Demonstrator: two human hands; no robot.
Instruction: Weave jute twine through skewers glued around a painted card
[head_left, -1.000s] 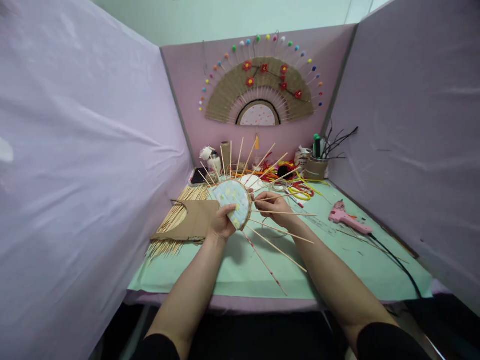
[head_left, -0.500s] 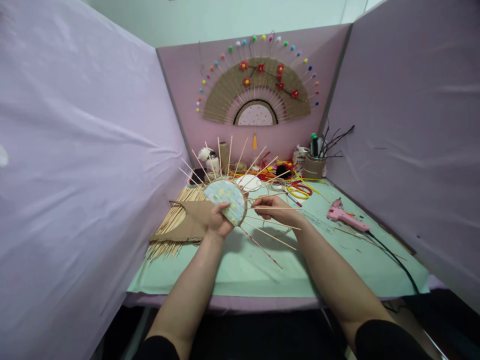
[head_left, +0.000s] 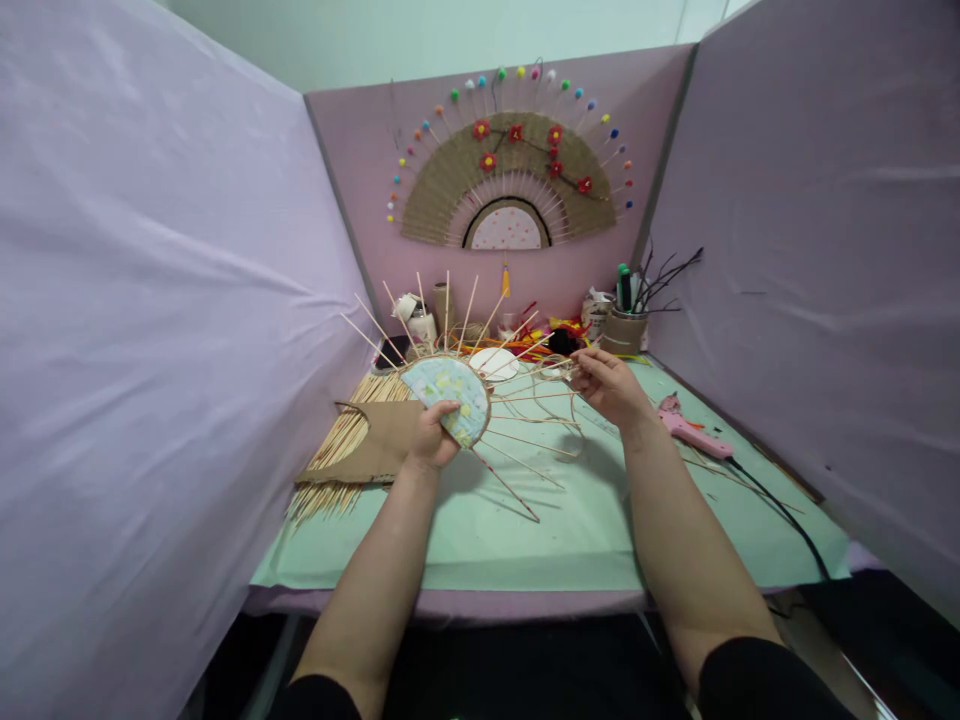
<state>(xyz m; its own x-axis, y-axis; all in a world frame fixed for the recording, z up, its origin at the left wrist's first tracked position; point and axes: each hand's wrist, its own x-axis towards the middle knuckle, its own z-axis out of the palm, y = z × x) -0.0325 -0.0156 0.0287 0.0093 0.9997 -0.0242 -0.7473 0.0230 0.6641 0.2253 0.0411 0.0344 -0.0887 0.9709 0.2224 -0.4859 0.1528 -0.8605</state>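
My left hand (head_left: 433, 440) grips the lower edge of a half-round pale card disc (head_left: 450, 392) with several thin wooden skewers fanning out from its rim, held above the green mat (head_left: 517, 520). My right hand (head_left: 609, 385) is out to the right of the disc, fingers pinched on a thin twine strand (head_left: 551, 378) that runs back to the disc among the skewers. A loop of the twine (head_left: 574, 420) hangs below that hand.
A brown card piece with a skewer fan (head_left: 360, 445) lies left on the mat. A pink glue gun (head_left: 686, 428) with a black cord lies right. Clutter, a pen cup (head_left: 624, 325) and jars stand at the back. A finished fan (head_left: 510, 180) hangs on the purple wall.
My right hand moved away from the disc to the right and up, drawing the twine out. The disc turned slightly, with its skewers swinging left.
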